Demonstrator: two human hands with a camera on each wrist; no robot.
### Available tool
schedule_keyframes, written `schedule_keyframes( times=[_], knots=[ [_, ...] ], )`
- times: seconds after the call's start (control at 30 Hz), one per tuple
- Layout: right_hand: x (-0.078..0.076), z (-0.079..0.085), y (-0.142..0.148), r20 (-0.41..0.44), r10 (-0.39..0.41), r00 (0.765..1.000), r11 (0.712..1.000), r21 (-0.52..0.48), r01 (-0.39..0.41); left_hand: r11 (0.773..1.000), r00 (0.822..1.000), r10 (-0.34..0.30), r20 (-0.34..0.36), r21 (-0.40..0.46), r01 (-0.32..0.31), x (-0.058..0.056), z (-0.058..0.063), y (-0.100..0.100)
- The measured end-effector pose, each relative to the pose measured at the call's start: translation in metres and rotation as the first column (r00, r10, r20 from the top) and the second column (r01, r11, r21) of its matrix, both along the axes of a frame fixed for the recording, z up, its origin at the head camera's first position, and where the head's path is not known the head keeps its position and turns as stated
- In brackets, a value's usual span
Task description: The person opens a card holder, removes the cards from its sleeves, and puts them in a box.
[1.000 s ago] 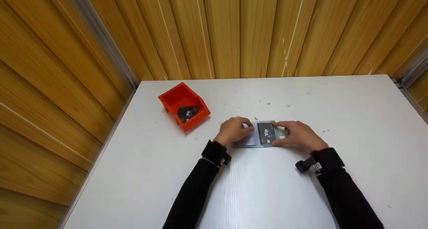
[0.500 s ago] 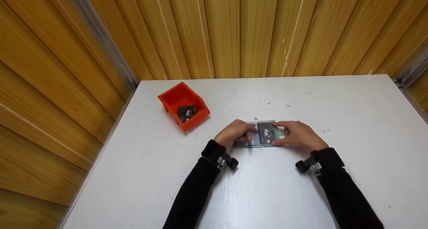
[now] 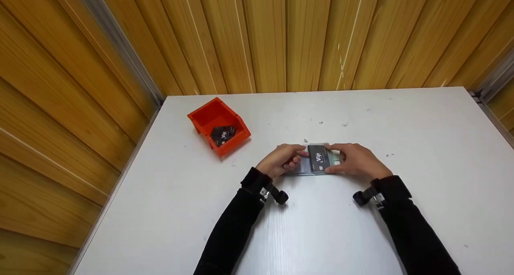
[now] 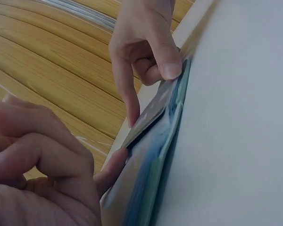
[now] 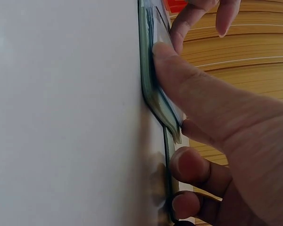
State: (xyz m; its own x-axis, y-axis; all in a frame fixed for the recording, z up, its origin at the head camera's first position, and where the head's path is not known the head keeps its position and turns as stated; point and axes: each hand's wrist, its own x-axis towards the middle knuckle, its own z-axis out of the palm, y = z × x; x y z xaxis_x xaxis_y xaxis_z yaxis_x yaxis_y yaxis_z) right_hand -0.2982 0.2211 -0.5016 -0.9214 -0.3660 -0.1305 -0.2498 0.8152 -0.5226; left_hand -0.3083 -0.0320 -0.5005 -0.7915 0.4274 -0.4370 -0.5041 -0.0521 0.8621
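A black card (image 3: 317,159) printed "Vip" lies on the right part of a clear-sleeved card holder (image 3: 299,171), which is spread flat on the white table. My right hand (image 3: 357,160) holds the card, thumb at its near edge and index finger at the far one. In the right wrist view, that thumb (image 5: 172,66) also lies along the layered edge of the holder. My left hand (image 3: 281,160) reaches in from the left. Its index fingertip (image 4: 115,165) touches the card's left edge in the left wrist view, while the other fingers stay loosely curled above the sleeves.
An orange-red bin (image 3: 219,126) stands at the back left of the white table (image 3: 321,231), with several black cards (image 3: 222,135) inside. Wood-patterned panels (image 3: 265,38) rise behind and to the left of the table. Both wrists wear black straps with small cameras.
My left hand has drawn back slightly from the sleeves, its index finger moving right to the card's left edge. The right hand keeps its hold on the card.
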Motion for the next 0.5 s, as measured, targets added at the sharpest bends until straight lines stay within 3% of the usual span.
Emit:
schedule_keyframes(
  times=[0.07,0.13,0.3,0.37,0.5],
  knots=[
    [0.000,0.000,0.000,-0.007,0.000,1.000,1.000,0.003,0.000,0.998,0.999,-0.020,-0.040,-0.054,0.017,0.002,0.001,0.002],
    [0.000,0.000,0.000,-0.011,0.001,1.000,1.000,0.006,-0.001,0.986,0.992,-0.063,-0.111,-0.161,0.044,0.005,0.002,0.006],
    [-0.001,0.001,-0.001,-0.015,0.009,1.000,1.000,0.013,-0.009,0.917,0.958,-0.138,-0.252,-0.399,0.026,0.011,0.003,0.014],
    [-0.001,0.000,-0.001,-0.015,0.012,1.000,1.000,0.014,-0.012,0.913,0.954,-0.126,-0.272,-0.407,0.004,0.013,0.002,0.017],
    [-0.001,-0.002,-0.001,-0.023,0.014,1.000,1.000,0.015,-0.014,0.928,0.950,-0.110,-0.291,-0.374,-0.007,0.016,0.000,0.021]
  ],
)
